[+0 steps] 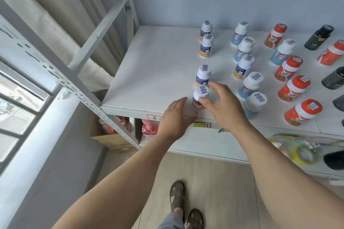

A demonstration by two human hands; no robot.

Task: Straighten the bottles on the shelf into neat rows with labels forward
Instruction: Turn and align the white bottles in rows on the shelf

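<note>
A white shelf board (152,72) carries upright white-capped bottles in rough columns. The leftmost column has orange-labelled bottles: two at the back (206,45), one in the middle (203,74) and one at the front edge (200,95). My right hand (225,106) hovers at this front bottle's right side with fingers spread, its thumb touching the bottle. My left hand (175,119) lies flat and open at the shelf's front edge, just left of that bottle's base. Further right stand a column of blue-labelled bottles (249,83) and a column of red bottles (294,87).
Dark bottles (319,37) stand at the far right. A perforated grey upright (55,72) frames the shelf's left corner. Below sit a cardboard box (109,135), a pink bottle (149,128) and a yellow tape roll (303,154). A window is at the left.
</note>
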